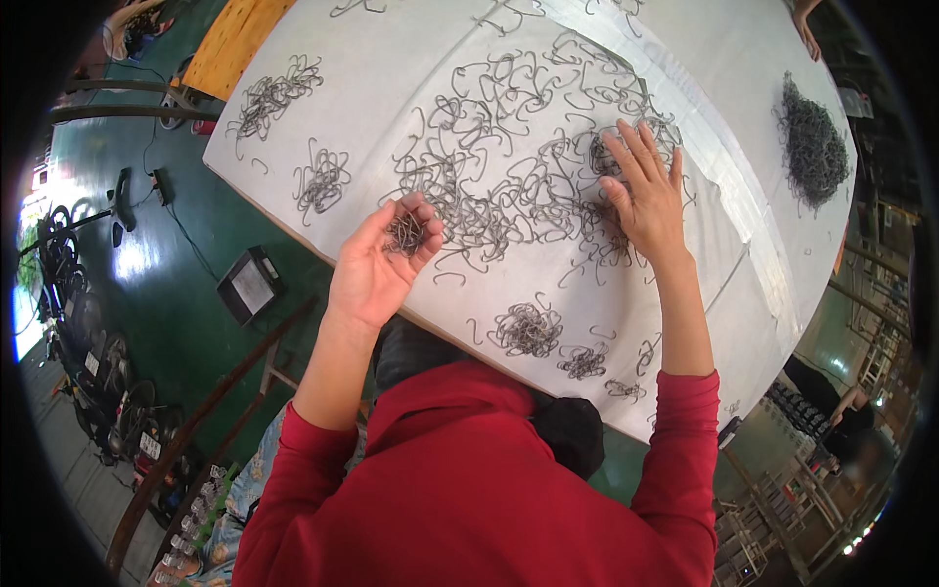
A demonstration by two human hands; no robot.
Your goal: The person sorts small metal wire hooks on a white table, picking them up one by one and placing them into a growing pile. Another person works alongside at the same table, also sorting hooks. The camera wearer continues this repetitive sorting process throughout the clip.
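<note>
- Two bare hands lie in my view: the left hand (367, 269), palm up, curls its fingers about a small bunch of hooks (404, 235); the right hand (648, 205) spreads its fingers, palm down, over loose wire hooks (518, 186).
- Position: the loose wire hooks cover the middle of the white tabletop (381, 108); small heaps lie toward its left side and near edge, among them a round heap (528, 330), while a dense dark heap (814, 142) sits well apart at the right.
- Handling, as I judge it: each hook is light, stiff and hardly fragile, perhaps a little slick; bent ends probably catch on neighbours, so several may lift as one tangle.
- Hold: I would pinch a single hook at mid-shank, clear of its curved ends; a cupped palm suits a bunch.
- Hidden: curled fingers cover part of the held bunch, preventing a count. I cannot tell whether the right fingertips touch metal.
- Indistinct: single pieces merge within the dark heap; hooks at the upper border are cut off.
</note>
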